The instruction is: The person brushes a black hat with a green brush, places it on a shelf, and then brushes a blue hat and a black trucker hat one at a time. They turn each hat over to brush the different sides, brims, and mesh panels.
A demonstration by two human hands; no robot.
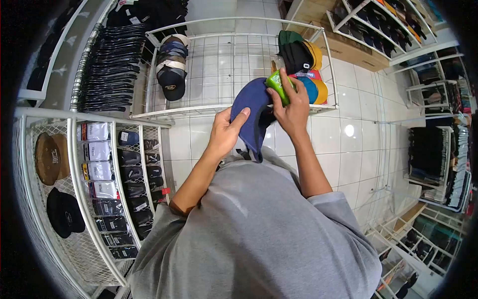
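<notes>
A navy blue cap [247,99] is in front of my chest, its curved brim and dark underside showing. My left hand [224,132] is closed on the cap's left edge, with the thumb on top. In my right hand [293,110] is a bright green object [277,84], gripped between thumb and fingers against the cap's right side. A clear, brownish part sticks out at its far end. I cannot make out its kind, and the fingers hide some of it.
Ahead stands a white wire rack [234,106] with stacked caps [172,70] at left and more caps [298,55] at right. Packaged goods [99,172] hang on a left-hand rack beside bucket hats [64,213]. Clothes [110,70] hang at the far left. A cardboard box [348,52] is behind.
</notes>
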